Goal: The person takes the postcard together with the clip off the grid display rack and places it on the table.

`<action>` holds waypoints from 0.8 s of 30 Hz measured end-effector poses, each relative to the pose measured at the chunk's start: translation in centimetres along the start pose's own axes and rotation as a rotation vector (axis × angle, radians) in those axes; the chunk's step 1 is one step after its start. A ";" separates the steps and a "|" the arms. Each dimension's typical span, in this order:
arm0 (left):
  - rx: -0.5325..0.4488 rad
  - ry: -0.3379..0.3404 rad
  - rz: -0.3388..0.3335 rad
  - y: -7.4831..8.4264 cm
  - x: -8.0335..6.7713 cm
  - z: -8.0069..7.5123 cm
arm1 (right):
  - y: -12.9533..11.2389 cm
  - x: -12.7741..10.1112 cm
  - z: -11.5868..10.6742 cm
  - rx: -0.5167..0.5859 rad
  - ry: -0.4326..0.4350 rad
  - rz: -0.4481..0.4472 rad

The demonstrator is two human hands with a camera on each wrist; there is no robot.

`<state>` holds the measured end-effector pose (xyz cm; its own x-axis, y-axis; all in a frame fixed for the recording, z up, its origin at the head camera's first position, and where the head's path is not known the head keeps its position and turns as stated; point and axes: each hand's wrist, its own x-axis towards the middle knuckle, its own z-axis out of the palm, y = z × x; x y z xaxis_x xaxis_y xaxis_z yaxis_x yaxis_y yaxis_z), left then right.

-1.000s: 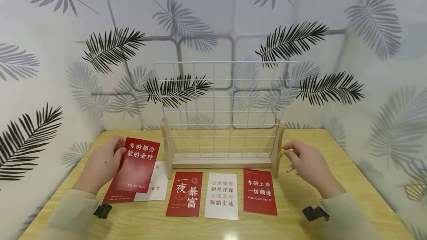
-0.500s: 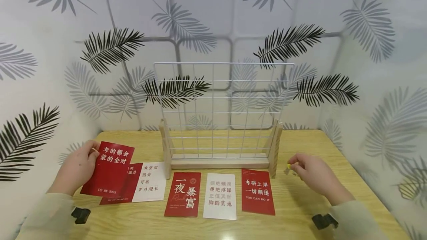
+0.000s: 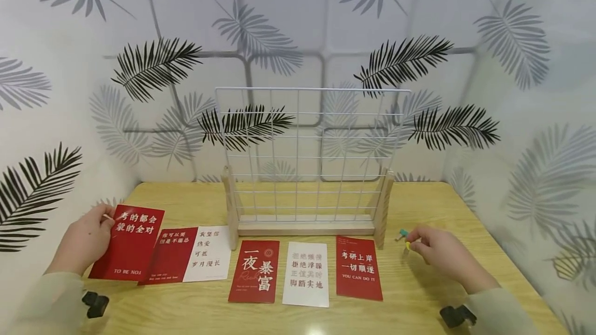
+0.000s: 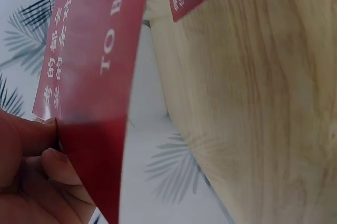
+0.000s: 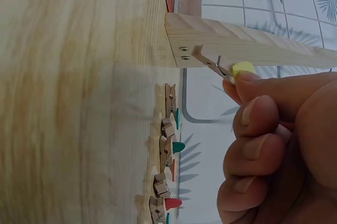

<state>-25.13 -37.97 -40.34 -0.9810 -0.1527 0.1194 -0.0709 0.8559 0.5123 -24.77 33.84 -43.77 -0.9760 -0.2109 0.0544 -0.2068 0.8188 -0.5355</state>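
My left hand pinches a red card with white lettering by its left edge. In the left wrist view the thumb and a finger grip the card's border, and the sheet stands tilted over the table's left side. My right hand pinches a small wooden clothespin by its end, where a yellow decoration sits; its tip points away from the fingers. Below and beside it, several clothespins with green and red decorations lie in a row on the table.
A white wire grid stands upright in a wooden base at the table's middle. Before it lie a red card, a white card and another red card. At left, a white card adjoins a red one.
My left hand has carried the red card leftward and lower, uncovering the cards beneath. My right hand has moved slightly right and down from the stand's post, with the yellow-decorated clothespin in its fingers.
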 end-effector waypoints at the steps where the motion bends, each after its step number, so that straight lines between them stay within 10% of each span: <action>1: -0.001 0.000 -0.009 -0.3 0.1 -0.1 | 0.1 0.0 0.1 0.010 -0.007 -0.004; 24: -0.043 -0.133 -0.153 -3.9 1.5 1.0 | 0.8 0.8 1.0 -0.035 -0.130 0.022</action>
<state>-26.52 -41.07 -43.02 -0.9747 -0.2106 -0.0748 -0.2164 0.8051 0.5522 -25.67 33.81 -45.01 -0.9636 -0.2585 -0.0681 -0.1901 0.8416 -0.5056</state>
